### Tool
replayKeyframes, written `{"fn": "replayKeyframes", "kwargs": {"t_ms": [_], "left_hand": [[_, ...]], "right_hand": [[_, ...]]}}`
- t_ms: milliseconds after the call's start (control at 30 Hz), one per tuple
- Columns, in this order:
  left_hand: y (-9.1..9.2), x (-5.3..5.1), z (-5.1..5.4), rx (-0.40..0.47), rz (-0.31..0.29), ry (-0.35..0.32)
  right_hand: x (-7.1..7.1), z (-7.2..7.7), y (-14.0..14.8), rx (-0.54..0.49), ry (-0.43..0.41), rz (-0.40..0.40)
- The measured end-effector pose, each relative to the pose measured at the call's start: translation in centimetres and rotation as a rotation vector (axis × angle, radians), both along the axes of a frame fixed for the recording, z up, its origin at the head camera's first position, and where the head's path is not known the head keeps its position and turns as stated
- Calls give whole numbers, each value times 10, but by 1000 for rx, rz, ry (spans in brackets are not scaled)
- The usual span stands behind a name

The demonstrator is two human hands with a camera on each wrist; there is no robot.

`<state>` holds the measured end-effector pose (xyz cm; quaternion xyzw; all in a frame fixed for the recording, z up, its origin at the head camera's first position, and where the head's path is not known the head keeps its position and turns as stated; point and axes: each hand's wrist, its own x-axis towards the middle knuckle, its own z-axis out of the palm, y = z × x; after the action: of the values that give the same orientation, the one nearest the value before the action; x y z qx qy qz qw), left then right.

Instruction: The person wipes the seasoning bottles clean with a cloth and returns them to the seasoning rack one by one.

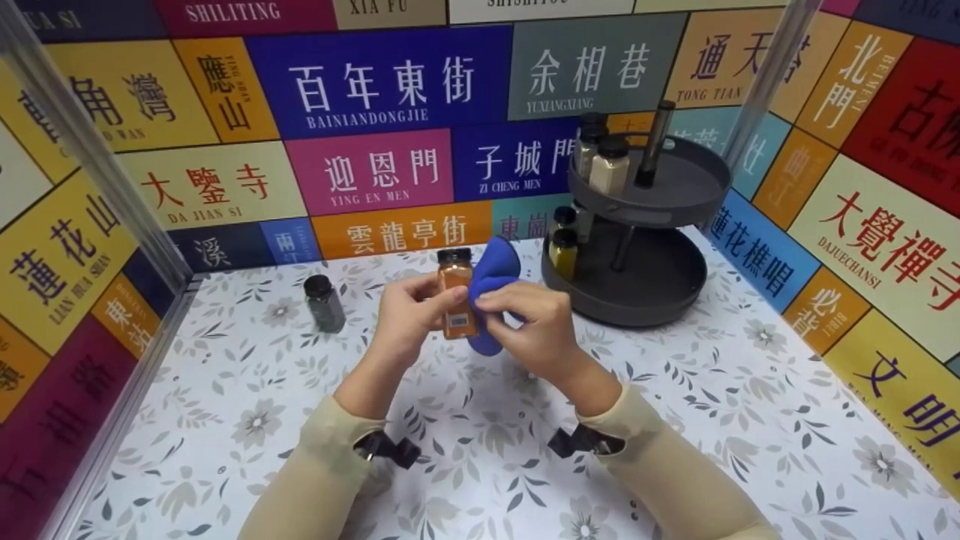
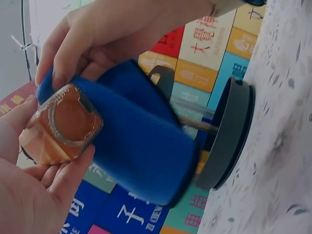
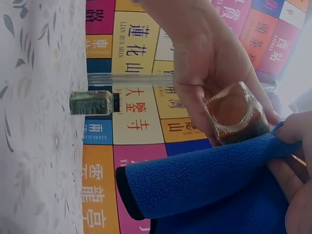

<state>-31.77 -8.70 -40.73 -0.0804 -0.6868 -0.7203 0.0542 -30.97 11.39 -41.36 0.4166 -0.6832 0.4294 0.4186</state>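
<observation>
An orange-brown spice jar (image 1: 456,300) with a black lid is held upright above the table by my left hand (image 1: 409,315), thumb across its front. My right hand (image 1: 531,322) pinches a folded blue cloth (image 1: 496,262) with a dark edge, right beside the jar. From below, the left wrist view shows the jar's glass base (image 2: 73,117) against the cloth (image 2: 141,141). In the right wrist view the cloth (image 3: 195,175) hangs folded from the fingers, along the jar (image 3: 236,114). The jar's contents look like powder.
A dark jar with a black lid (image 1: 325,304) stands on the flower-patterned tablecloth (image 1: 262,375) to the left. At the back right is a two-tier dark rack (image 1: 637,300), holding several black-lidded jars (image 1: 610,165). Walls with coloured sign panels (image 1: 375,82) enclose the table.
</observation>
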Motion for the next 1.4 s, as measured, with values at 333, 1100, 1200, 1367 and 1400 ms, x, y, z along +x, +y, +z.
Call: {"fn": "replayKeyframes", "kwargs": {"t_ms": [333,1100,1200,1367,1400], "left_hand": [[-5,-2,1,66,-20,-10],[-12,3,4,212,-123,101],[-10,4,4,183,-161,107],[-6,5,3,118,-254,107],[-4,5,3,105,-280,101]], "right_hand": [[3,2,1,81,10,75],[-2,3,6,15,-145,181],[-2,2,5,-39,-168,159],[-3,2,5,-153,-160,88],[-3,3,5,-179,-153,73]]}}
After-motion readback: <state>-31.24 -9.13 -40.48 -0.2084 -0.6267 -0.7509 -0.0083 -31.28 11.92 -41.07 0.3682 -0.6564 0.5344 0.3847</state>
